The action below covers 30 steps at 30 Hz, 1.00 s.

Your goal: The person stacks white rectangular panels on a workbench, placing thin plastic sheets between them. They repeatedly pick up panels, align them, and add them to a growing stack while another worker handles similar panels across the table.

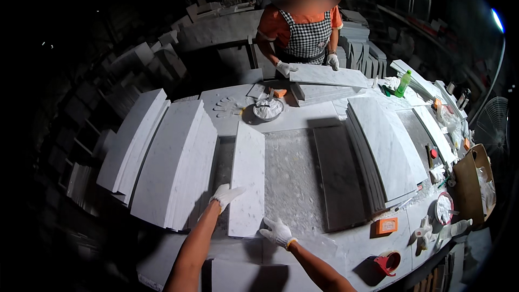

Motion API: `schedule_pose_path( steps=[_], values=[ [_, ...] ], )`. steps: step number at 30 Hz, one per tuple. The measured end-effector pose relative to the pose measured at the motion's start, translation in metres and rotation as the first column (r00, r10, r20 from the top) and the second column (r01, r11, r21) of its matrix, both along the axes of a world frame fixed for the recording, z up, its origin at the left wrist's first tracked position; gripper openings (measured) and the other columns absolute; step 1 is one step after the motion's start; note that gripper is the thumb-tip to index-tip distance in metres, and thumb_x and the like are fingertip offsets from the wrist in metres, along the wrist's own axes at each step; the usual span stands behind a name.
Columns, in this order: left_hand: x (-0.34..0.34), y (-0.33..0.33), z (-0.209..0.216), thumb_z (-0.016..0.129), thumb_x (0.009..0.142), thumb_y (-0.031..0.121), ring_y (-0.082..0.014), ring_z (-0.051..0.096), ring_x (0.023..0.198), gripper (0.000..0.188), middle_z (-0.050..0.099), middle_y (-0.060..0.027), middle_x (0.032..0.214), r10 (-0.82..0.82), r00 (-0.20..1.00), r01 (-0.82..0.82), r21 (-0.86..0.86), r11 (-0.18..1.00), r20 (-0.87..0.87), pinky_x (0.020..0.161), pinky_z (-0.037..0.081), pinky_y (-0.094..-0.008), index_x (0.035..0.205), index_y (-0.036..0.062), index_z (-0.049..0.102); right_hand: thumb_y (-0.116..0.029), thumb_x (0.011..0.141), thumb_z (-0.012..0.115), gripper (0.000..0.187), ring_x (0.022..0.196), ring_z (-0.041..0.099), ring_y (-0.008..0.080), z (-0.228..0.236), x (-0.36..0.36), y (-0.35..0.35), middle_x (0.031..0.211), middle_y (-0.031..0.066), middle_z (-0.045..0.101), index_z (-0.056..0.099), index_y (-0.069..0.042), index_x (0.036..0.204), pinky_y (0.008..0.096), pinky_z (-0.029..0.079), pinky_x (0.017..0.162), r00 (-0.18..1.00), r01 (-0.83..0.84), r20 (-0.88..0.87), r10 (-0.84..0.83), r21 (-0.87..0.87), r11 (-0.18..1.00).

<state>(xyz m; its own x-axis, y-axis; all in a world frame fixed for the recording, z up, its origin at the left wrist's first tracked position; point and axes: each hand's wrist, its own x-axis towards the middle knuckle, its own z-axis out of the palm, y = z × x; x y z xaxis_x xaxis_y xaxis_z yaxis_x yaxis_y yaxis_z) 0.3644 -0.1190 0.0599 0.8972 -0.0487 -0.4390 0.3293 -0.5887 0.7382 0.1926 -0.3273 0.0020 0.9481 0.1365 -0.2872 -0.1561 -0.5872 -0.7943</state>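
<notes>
A long white marble slab (246, 184) with faint grey veining stands out in front of me, its long side running away from me. My left hand (226, 197), in a white knit glove, grips its left edge with fingers laid over the face. At the near right corner my gloved right hand (278, 233) holds the slab between thumb and fingers; the fingertips' undersides are hidden. To the left of it leans a thick stack of marble slabs (167, 167). A darker, shaded slab (338, 176) lies right of the dusty grey work surface (292, 178).
Across the table, a person in a checked apron (308, 35) handles another slab (327, 75) with gloved hands. A bowl of white paste (268, 109), a loose glove (230, 107), a green bottle (403, 84), an orange box (386, 225), a red tape dispenser (388, 263) and a right-hand slab stack (384, 151) surround me.
</notes>
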Motion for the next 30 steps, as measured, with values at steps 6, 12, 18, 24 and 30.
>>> schedule_pose_path(
  steps=[6,12,18,24,30],
  values=[
    [0.016,-0.04,-0.018,0.073,0.078,0.041,-0.0331,0.059,0.114,0.073,0.06,-0.0273,0.123,-0.068,0.994,0.061,0.076,0.995,0.085,0.094,0.048,-0.0382,0.124,-0.0125,0.054,-0.042,0.088,0.062,0.05,0.099,0.062,0.0397,0.021,-0.003,-0.022,0.113,0.0199,0.062,0.058,-0.013,0.128,0.0453,0.051,0.083,0.997,0.041,0.058,-0.049,0.132,0.99],
    [0.006,-0.061,0.006,0.069,0.077,0.044,-0.0419,0.056,0.12,0.075,0.057,-0.0331,0.126,-0.075,0.993,0.058,0.177,0.982,0.092,0.099,0.046,-0.0414,0.123,-0.0126,0.055,-0.022,0.084,0.07,0.039,0.093,0.062,0.0324,0.119,-0.099,-0.08,0.108,0.0122,0.066,0.064,-0.014,0.121,0.0406,0.051,0.08,0.777,0.202,0.607,-0.166,0.009,0.979],
    [0.006,-0.074,0.011,0.07,0.073,0.042,-0.0411,0.06,0.114,0.067,0.062,-0.0321,0.118,-0.021,0.993,-0.016,0.306,0.952,0.117,0.094,0.049,-0.0426,0.116,-0.0096,0.061,-0.031,0.083,0.068,0.043,0.113,0.059,0.0315,0.103,-0.189,-0.101,0.12,0.0062,0.063,0.062,-0.019,0.125,0.049,0.043,0.096,0.877,-0.013,0.456,0.152,-0.292,0.956],
    [0.005,-0.075,0.027,0.067,0.074,0.048,-0.0403,0.062,0.112,0.072,0.062,-0.0318,0.119,-0.024,0.99,-0.03,0.366,0.93,0.14,0.09,0.052,-0.043,0.117,-0.0094,0.061,-0.051,0.089,0.055,0.045,0.122,0.051,0.0302,0.07,-0.194,-0.114,0.124,0.0026,0.059,0.061,-0.023,0.124,0.0514,0.033,0.105,0.91,0.093,0.407,0.08,-0.388,0.917],
    [0.02,-0.066,0.008,0.075,0.077,0.043,-0.0285,0.063,0.106,0.071,0.065,-0.0207,0.116,0.048,0.997,-0.059,0.172,0.983,0.065,0.088,0.05,-0.0372,0.12,-0.0105,0.059,-0.05,0.085,0.06,0.042,0.114,0.056,0.0295,0.059,-0.179,-0.124,0.118,0.0047,0.063,0.066,-0.02,0.113,0.0482,0.036,0.103,0.892,0.169,0.451,0.021,-0.377,0.911]
  ],
)
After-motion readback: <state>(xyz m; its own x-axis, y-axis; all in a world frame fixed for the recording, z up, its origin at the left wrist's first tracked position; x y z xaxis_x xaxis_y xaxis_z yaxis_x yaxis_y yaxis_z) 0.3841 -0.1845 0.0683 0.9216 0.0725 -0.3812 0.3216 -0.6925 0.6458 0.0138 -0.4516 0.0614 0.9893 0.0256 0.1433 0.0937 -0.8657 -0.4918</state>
